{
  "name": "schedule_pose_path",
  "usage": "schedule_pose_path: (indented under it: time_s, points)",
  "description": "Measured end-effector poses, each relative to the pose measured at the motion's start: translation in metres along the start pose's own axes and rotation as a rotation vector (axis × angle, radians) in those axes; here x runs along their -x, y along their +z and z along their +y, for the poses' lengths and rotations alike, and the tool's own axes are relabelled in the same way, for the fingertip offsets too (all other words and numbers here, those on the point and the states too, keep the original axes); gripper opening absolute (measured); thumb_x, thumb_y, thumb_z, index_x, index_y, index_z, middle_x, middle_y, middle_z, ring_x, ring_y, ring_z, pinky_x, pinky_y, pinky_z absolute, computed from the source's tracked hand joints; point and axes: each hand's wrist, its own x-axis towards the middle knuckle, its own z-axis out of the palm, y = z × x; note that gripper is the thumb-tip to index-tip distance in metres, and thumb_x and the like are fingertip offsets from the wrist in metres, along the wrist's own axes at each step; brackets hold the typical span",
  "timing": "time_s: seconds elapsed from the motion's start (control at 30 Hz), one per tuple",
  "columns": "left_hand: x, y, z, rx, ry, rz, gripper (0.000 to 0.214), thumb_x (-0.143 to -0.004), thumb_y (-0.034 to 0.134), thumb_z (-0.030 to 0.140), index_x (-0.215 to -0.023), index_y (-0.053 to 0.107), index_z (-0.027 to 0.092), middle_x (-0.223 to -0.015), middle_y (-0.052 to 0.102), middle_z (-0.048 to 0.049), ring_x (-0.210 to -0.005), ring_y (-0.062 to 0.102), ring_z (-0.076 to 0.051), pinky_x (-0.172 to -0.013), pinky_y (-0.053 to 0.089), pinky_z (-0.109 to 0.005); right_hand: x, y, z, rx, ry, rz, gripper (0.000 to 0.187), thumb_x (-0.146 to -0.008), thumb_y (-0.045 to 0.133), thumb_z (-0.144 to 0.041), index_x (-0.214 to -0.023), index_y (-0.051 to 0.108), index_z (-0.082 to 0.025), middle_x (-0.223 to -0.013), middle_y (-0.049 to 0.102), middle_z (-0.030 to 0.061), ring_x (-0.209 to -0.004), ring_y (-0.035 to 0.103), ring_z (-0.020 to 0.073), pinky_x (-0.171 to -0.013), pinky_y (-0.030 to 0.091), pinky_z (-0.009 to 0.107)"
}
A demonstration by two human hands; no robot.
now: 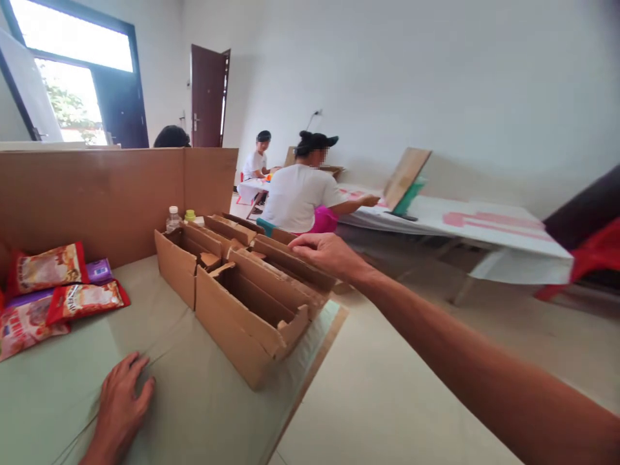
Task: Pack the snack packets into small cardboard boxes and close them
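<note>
My right hand (325, 253) reaches out over the far edge of an open cardboard box (252, 310), fingers bent down onto its folded flap (290, 258). A second open cardboard box (181, 258) stands just behind it. My left hand (121, 403) lies flat, fingers spread, on the pale green table cover (194, 400) near the front edge and holds nothing. Red snack packets (62, 290) lie at the left side of the table.
A tall cardboard sheet (111, 194) stands along the back of the table, with a small bottle (173, 218) beside it. Beyond, a person in a white shirt (300, 194) sits at a long covered table (460, 223); another person (256, 165) sits farther back. Bare floor lies to the right.
</note>
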Motion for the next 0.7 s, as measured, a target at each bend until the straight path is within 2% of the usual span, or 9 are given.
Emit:
schedule_pose_path:
  time_s: [0.1, 0.2, 0.3, 0.4, 0.47, 0.53, 0.6, 0.7]
  points:
    - [-0.037, -0.018, 0.048, 0.075, 0.13, 0.08, 0.035, -0.091, 0.051, 0.031, -0.118, 0.068, 0.02, -0.129, 0.068, -0.0165, -0.114, 0.067, -0.033, -0.093, 0.056, -0.053, -0.002, 0.006, 0.009, -0.011, -0.022, -0.132, 0.027, -0.087, 0.05, -0.02, -0.092, 0.077, -0.017, -0.077, 0.077, 0.0045, -0.065, 0.069, 0.0175, -0.059, 0.053, 0.026]
    - [-0.088, -0.043, 0.121, 0.158, 0.285, 0.107, 0.035, -0.095, 0.049, 0.028, -0.127, 0.062, 0.023, -0.14, 0.06, -0.0128, -0.126, 0.06, -0.03, -0.103, 0.051, -0.05, -0.002, 0.014, -0.003, 0.005, -0.105, -0.224, 0.026, -0.085, 0.053, -0.017, -0.087, 0.079, -0.02, -0.082, 0.079, 0.0048, -0.076, 0.072, 0.0196, -0.07, 0.053, 0.027]
    - [-0.144, -0.057, 0.191, 0.249, 0.468, 0.098, 0.03, -0.094, 0.05, 0.022, -0.12, 0.065, 0.022, -0.141, 0.06, -0.0117, -0.132, 0.054, -0.029, -0.11, 0.046, -0.051, 0.007, 0.013, -0.02, 0.01, -0.229, -0.334, 0.024, -0.085, 0.057, -0.016, -0.088, 0.079, -0.023, -0.097, 0.08, 0.0032, -0.093, 0.072, 0.0207, -0.084, 0.05, 0.027]
    - [-0.191, -0.051, 0.237, 0.23, 0.573, -0.091, 0.039, -0.087, 0.046, 0.007, -0.118, 0.066, 0.019, -0.14, 0.061, -0.0123, -0.136, 0.05, -0.027, -0.115, 0.04, -0.049, 0.018, 0.004, -0.032, 0.081, -0.34, -0.476, 0.029, -0.093, 0.05, -0.016, -0.1, 0.078, -0.021, -0.107, 0.079, 0.005, -0.096, 0.071, 0.0196, -0.085, 0.049, 0.026]
    - [-0.211, -0.04, 0.25, 0.156, 0.611, -0.262, 0.04, -0.079, 0.048, 0.002, -0.109, 0.07, 0.018, -0.128, 0.068, -0.0121, -0.127, 0.057, -0.028, -0.111, 0.043, -0.047, 0.022, -0.001, -0.032, 0.194, -0.326, -0.536, 0.032, -0.097, 0.045, -0.017, -0.103, 0.076, -0.02, -0.109, 0.078, 0.0065, -0.097, 0.071, 0.0196, -0.083, 0.048, 0.026]
    - [-0.221, -0.029, 0.252, 0.104, 0.631, -0.362, 0.035, -0.074, 0.051, 0.002, -0.096, 0.072, 0.018, -0.109, 0.074, -0.0112, -0.112, 0.064, -0.028, -0.104, 0.047, -0.047, 0.02, -0.004, -0.028, 0.298, -0.257, -0.554, 0.03, -0.098, 0.047, -0.02, -0.107, 0.075, -0.02, -0.114, 0.076, 0.0073, -0.103, 0.07, 0.0207, -0.085, 0.048, 0.026]
    - [-0.225, -0.022, 0.249, 0.091, 0.637, -0.383, 0.031, -0.072, 0.052, 0.002, -0.091, 0.072, 0.018, -0.098, 0.074, -0.0103, -0.104, 0.066, -0.028, -0.101, 0.048, -0.046, 0.012, -0.003, -0.023, 0.366, -0.195, -0.556, 0.026, -0.097, 0.053, -0.025, -0.112, 0.074, -0.018, -0.118, 0.074, 0.0101, -0.109, 0.069, 0.0241, -0.088, 0.048, 0.027]
    - [-0.225, -0.018, 0.245, 0.074, 0.638, -0.396, 0.034, -0.073, 0.05, 0.001, -0.094, 0.072, 0.018, -0.099, 0.074, -0.0099, -0.105, 0.065, -0.028, -0.101, 0.047, -0.045, -0.007, 0.009, -0.018, 0.415, -0.12, -0.562, 0.028, -0.095, 0.06, -0.032, -0.112, 0.073, -0.014, -0.117, 0.073, 0.0159, -0.11, 0.069, 0.0292, -0.087, 0.05, 0.031]
